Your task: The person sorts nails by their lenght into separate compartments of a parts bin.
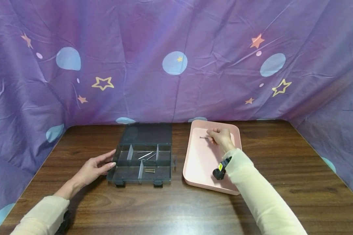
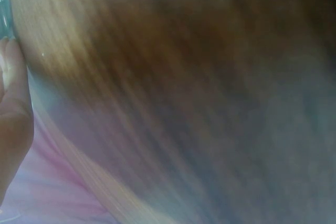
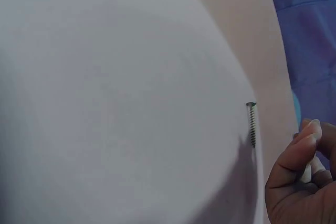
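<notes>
My left hand (image 1: 95,166) touches the left side of a dark clear compartment box (image 1: 123,173), its fingers fairly straight. Several silvery nails (image 1: 145,155) lie in the box's back middle compartment, and brass-coloured screws (image 1: 149,171) in the front right one. Over the far part of a pink tray (image 1: 189,156), my right hand (image 1: 220,137) has its fingers curled, thumb and fingertip together. Nothing shows between them. A single screw (image 3: 252,124) lies on the tray floor by its wall, apart from those fingertips in the right wrist view.
The box's lid (image 1: 147,133) lies folded back toward the purple cloth (image 1: 176,94) behind the table. Two latches (image 1: 158,183) stick out at the box's front. Wooden tabletop (image 1: 176,209) extends around box and tray. The left wrist view is mostly blurred.
</notes>
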`<state>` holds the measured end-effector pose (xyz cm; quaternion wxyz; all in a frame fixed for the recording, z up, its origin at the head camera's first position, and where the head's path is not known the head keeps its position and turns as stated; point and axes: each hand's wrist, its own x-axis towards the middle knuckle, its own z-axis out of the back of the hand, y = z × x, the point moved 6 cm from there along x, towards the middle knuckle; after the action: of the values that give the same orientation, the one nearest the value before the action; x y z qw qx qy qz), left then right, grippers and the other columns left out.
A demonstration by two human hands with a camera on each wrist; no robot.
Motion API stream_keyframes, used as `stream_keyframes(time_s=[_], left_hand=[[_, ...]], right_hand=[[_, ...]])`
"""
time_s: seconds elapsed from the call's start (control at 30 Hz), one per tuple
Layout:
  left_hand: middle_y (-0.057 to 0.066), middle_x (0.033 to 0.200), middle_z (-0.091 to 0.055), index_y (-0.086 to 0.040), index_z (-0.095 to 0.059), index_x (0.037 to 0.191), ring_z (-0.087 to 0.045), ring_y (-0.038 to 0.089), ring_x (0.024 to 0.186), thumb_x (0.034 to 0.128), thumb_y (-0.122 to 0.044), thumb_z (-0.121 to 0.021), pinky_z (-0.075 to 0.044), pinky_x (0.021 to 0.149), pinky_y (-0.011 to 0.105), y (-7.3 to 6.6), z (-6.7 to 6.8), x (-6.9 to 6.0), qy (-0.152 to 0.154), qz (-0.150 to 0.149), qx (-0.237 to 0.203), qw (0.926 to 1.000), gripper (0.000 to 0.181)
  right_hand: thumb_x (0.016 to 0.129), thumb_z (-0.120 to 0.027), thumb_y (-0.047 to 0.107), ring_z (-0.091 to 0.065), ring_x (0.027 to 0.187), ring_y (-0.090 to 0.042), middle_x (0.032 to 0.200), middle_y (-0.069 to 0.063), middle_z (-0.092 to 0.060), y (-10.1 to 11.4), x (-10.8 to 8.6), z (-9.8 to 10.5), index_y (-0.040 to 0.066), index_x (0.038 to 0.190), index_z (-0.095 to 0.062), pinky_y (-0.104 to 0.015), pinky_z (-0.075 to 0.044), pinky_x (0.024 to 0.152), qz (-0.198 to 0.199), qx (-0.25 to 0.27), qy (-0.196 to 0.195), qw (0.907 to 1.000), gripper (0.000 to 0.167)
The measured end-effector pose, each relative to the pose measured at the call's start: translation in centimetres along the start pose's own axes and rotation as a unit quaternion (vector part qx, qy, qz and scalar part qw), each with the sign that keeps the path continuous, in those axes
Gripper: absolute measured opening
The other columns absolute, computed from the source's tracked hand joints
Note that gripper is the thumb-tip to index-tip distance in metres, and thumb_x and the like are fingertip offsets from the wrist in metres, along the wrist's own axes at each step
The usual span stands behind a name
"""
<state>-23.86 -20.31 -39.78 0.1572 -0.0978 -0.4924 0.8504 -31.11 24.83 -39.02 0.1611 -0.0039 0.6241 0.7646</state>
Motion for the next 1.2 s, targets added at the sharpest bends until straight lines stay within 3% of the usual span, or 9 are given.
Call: stream_keyframes(time_s=[0.13,0.37,0.53,0.8,1.03,1.2], left_hand=[[0.029,0.137,-0.044,0.000,-0.035,0.144,-0.055,-0.003,0.101,0.0949,-0.021,-0.058,-0.055,0.075,0.029,0.0,0.0,0.0,0.000,0.000,0.002,1.0000,0.058],[0.029,0.137,-0.044,-0.001,-0.035,0.144,-0.054,0.032,0.112,0.0951,-0.021,-0.057,-0.055,0.075,0.029,-0.1,-0.1,0.0,-0.002,0.004,0.008,1.0000,0.058],[0.029,0.138,-0.043,-0.001,-0.034,0.145,-0.052,0.035,0.115,0.0953,-0.021,-0.057,-0.056,0.076,0.031,-0.1,-0.1,0.0,-0.003,0.010,0.009,0.9999,0.058],[0.030,0.138,-0.043,-0.001,-0.034,0.145,-0.054,0.033,0.113,0.0954,-0.023,-0.057,-0.056,0.076,0.032,-0.2,-0.1,-0.1,-0.003,0.009,0.010,0.9999,0.058],[0.029,0.138,-0.043,-0.001,-0.034,0.145,-0.053,0.032,0.114,0.0953,-0.022,-0.057,-0.056,0.076,0.032,-0.1,-0.1,-0.1,-0.002,0.009,0.010,0.9999,0.058],[0.030,0.137,-0.044,-0.001,-0.034,0.145,-0.055,0.029,0.112,0.0953,-0.022,-0.057,-0.056,0.076,0.031,-0.1,-0.1,-0.1,-0.004,0.008,0.012,0.9999,0.058]], right_hand=[[0.091,-0.058,0.007,-0.045,0.043,-0.001,0.052,0.005,-0.051,-0.6,0.2,-0.1,0.002,0.084,-0.055,-0.014,-0.038,0.041,-0.017,0.003,-0.002,0.9998,0.010],[0.090,-0.057,0.002,-0.046,0.045,-0.001,0.054,0.005,-0.052,-1.6,0.7,-0.2,-0.001,0.088,-0.058,-0.013,-0.039,0.041,-0.031,0.030,-0.007,0.9991,0.004],[0.090,-0.056,0.001,-0.046,0.046,-0.002,0.057,0.005,-0.053,-2.0,0.6,-0.4,-0.004,0.092,-0.060,-0.013,-0.039,0.042,-0.029,0.036,-0.010,0.9989,0.006],[0.089,-0.059,0.002,-0.047,0.046,0.000,0.058,0.006,-0.054,-2.2,0.9,-0.5,-0.006,0.100,-0.061,-0.013,-0.041,0.042,-0.035,-0.001,-0.018,0.9992,0.014],[0.085,-0.060,0.000,-0.048,0.044,-0.003,0.056,0.004,-0.055,-2.3,1.2,-0.6,-0.006,0.089,-0.061,-0.015,-0.042,0.041,-0.013,-0.007,-0.012,0.9998,0.008],[0.086,-0.059,0.000,-0.047,0.043,-0.001,0.055,0.007,-0.055,-2.2,1.0,-0.7,-0.009,0.098,-0.060,-0.014,-0.042,0.041,-0.019,-0.024,-0.016,0.9994,0.015]])
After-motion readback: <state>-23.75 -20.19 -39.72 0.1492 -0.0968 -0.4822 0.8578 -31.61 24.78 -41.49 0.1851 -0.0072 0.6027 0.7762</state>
